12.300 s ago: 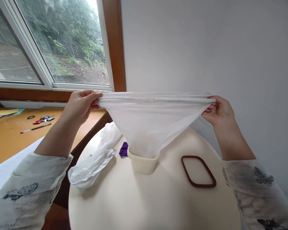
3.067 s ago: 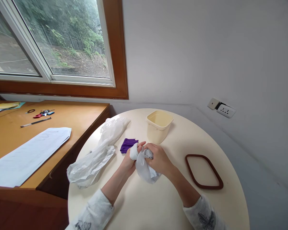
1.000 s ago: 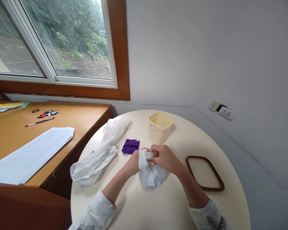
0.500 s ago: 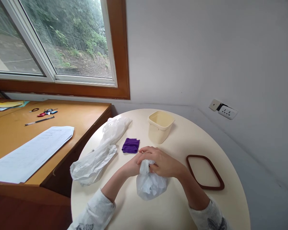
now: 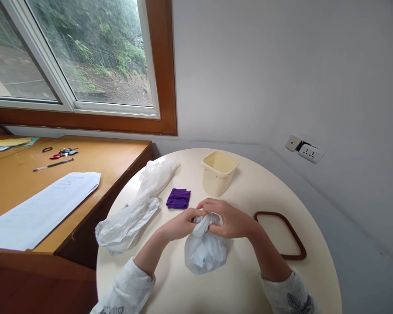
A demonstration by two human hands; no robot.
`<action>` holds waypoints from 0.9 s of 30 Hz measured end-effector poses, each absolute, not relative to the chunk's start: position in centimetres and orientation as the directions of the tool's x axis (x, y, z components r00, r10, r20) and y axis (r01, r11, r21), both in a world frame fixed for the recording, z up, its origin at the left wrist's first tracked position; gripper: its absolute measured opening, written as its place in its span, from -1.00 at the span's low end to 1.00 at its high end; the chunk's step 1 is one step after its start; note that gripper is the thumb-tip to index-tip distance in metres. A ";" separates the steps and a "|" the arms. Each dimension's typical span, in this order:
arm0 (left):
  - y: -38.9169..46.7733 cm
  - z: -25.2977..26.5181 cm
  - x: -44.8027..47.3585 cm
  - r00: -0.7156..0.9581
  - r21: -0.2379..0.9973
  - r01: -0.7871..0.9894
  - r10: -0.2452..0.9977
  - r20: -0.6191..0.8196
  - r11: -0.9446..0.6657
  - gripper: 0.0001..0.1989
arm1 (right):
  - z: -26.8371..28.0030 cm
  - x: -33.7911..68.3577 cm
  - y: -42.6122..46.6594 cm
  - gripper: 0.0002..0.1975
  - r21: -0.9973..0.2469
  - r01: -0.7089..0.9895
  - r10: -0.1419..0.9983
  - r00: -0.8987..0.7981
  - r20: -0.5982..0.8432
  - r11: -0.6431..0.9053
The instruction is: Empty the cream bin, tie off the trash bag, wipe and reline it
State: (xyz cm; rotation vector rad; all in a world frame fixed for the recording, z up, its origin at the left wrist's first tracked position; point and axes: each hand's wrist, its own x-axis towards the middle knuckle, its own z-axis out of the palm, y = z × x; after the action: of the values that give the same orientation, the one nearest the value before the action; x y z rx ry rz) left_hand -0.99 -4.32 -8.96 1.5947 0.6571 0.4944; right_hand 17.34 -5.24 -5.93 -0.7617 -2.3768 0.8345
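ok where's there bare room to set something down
Free: the table between the cream tub and brown frame, and the near stretch in front of the twisted bag. Crowded: the middle, where the left hand and right hand grip that bag near the purple cloth; crumpled plastic lies along the left.

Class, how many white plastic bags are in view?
2: one bunched white plastic bag held by the left hand and right hand; one crumpled white plastic bag at left on the round cream table.
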 end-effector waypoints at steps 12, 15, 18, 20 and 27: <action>-3.2 -9.9 -2.0 0.382 0.985 -0.149 0.914 0.140 -0.088 -0.82 | -6.7 18.8 -4.4 -0.97 -0.708 0.384 0.725 -0.637 0.262 0.593; -3.3 -9.9 -1.9 0.285 0.977 -0.215 0.956 0.068 -0.006 -0.78 | -7.0 18.1 -4.5 -0.81 -0.713 0.427 0.756 -0.616 0.221 0.556; -3.4 -10.0 -1.8 0.236 0.931 -0.355 0.972 0.000 0.087 -0.77 | -7.4 17.5 -4.5 -0.77 -0.696 0.465 0.772 -0.601 0.206 0.547; -3.3 -10.0 -1.8 0.247 0.896 -0.423 0.968 -0.033 0.139 -0.76 | -7.6 17.1 -4.5 -0.78 -0.682 0.476 0.784 -0.574 0.237 0.555; -3.4 -9.7 -1.3 0.196 0.910 -0.397 0.980 -0.039 0.116 -0.76 | -7.8 15.7 -4.6 -0.64 -0.808 0.465 0.922 -0.306 0.237 0.361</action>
State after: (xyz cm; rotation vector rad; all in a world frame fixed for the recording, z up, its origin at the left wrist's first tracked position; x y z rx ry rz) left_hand -1.26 -3.36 -9.68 0.9262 0.8076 1.1887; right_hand 15.68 -4.56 -7.81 -1.2041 -1.9149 0.8207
